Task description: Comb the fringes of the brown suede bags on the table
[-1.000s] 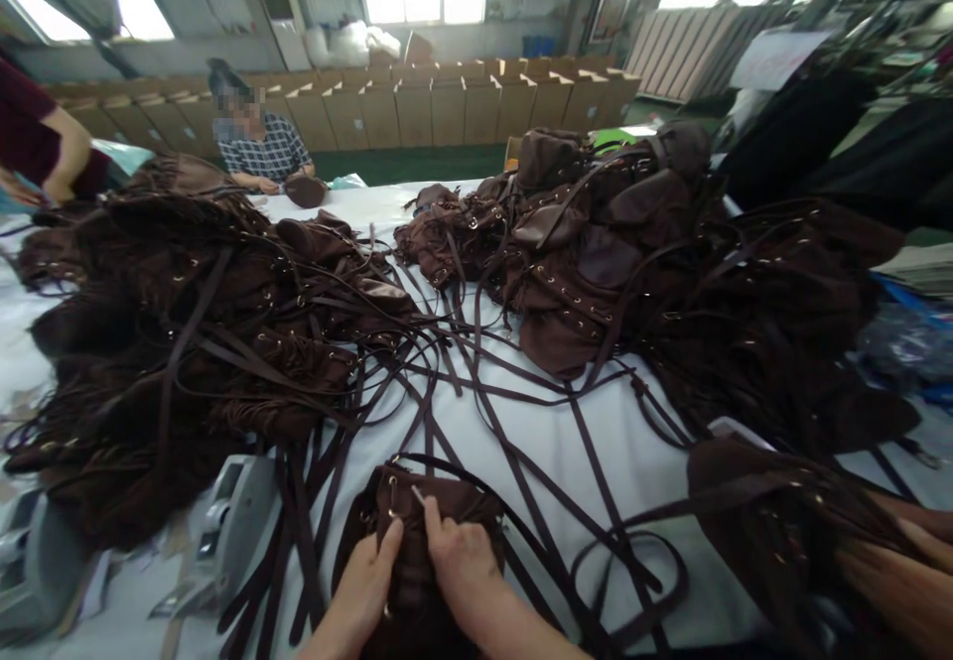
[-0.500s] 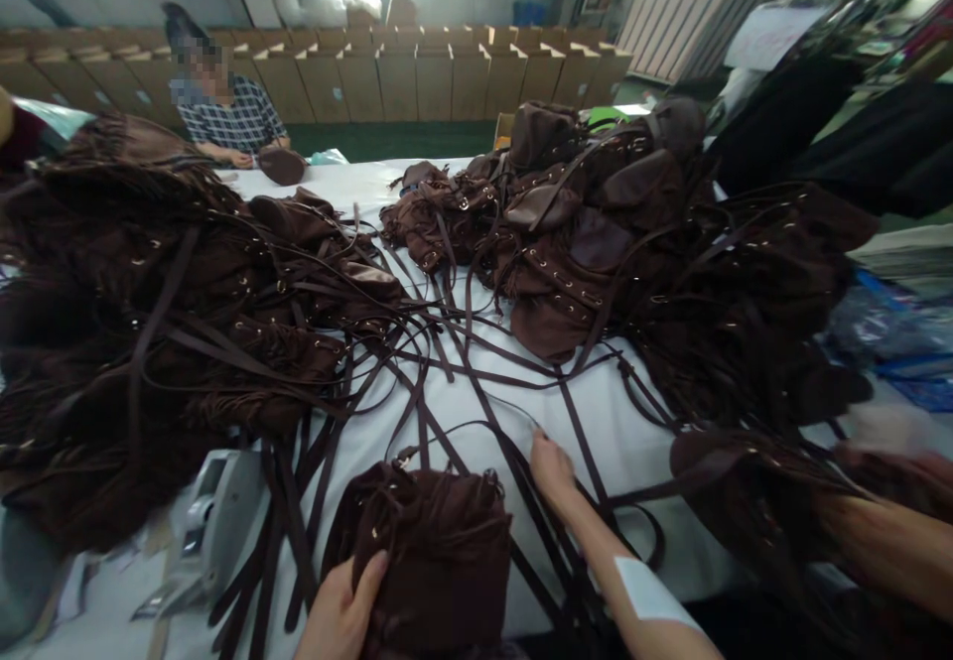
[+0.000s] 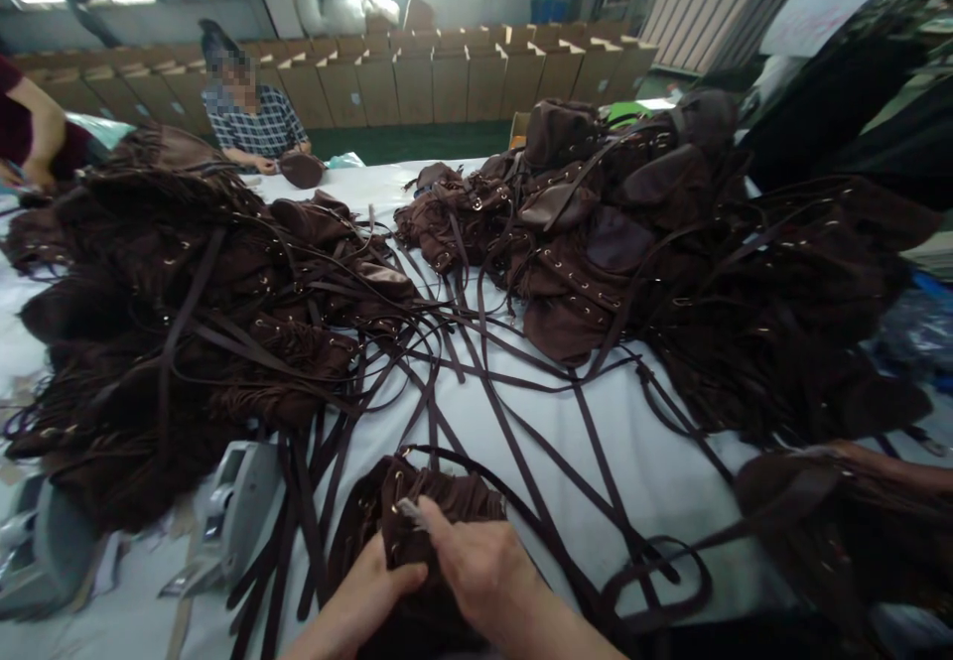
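A dark brown fringed bag [image 3: 476, 491] with metal eyelets lies at the near edge of the table in front of me. My left hand [image 3: 383, 576] grips its left side, thumb on top and fingers partly hidden in the fabric. Over the same bag, my right hand [image 3: 476, 551] is closed with thumb and forefinger pinched near the eyelets. A small pale piece [image 3: 411, 511] shows at those fingertips, too blurred to name. From the bag's top, a thin brown strap [image 3: 476, 463] curves off to the right.
Heaps of brown bags [image 3: 581, 273] with tangled straps cover both sides of the white table [image 3: 536, 442]. Grey tape dispensers [image 3: 234, 511] stand at left. A co-worker's arm [image 3: 893, 466] reaches in at right; another person [image 3: 257, 124] sits across the table. Cardboard boxes [image 3: 417, 84] line the back.
My right hand has come from the straps at right back to the bag's eyelets, beside my left hand. The view has shifted slightly left. A person's arm now shows at far left.
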`<state>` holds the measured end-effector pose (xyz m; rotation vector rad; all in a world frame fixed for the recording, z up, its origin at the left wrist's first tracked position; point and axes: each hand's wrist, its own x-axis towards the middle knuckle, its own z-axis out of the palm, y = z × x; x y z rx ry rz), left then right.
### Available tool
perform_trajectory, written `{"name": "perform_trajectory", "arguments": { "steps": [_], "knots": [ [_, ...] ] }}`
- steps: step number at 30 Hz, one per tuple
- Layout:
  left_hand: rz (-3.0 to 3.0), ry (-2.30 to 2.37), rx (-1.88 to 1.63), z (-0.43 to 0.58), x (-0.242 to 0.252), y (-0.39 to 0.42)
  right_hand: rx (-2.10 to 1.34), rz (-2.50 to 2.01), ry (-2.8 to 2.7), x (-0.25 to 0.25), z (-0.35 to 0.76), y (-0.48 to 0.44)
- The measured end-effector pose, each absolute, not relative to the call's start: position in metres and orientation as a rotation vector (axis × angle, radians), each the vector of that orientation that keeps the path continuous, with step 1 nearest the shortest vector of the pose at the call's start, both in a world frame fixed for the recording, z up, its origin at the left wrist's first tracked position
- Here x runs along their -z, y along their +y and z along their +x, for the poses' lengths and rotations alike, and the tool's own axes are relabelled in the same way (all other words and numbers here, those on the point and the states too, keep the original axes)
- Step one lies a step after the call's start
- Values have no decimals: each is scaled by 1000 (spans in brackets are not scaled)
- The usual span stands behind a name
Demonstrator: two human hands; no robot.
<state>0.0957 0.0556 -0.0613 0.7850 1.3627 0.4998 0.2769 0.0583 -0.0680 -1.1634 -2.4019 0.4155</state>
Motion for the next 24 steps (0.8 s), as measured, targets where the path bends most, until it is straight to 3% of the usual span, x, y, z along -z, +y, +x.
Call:
{"name": "perform_trajectory", "arguments": {
  "steps": [3, 6, 12, 14, 19, 24],
  "knots": [
    [859, 1328, -472, 95, 54, 51, -410, -1236, -2682, 92, 256, 66],
    [898, 1304, -449, 84, 52, 40, -453, -1658, -2740, 118, 273, 90],
    [646, 1446, -538, 62, 60, 25, -346, -2272, -2377, 117, 362, 119],
    [465, 1397, -565, 65, 60, 29, -283, -2179, -2282, 107, 360, 107],
    [577, 1347, -620, 79, 60, 34, -216, -1309, -2713, 116, 290, 64],
    [772, 1490, -569, 75, 68, 17, -315, -1964, -2716, 145, 294, 91]
  ]
}}
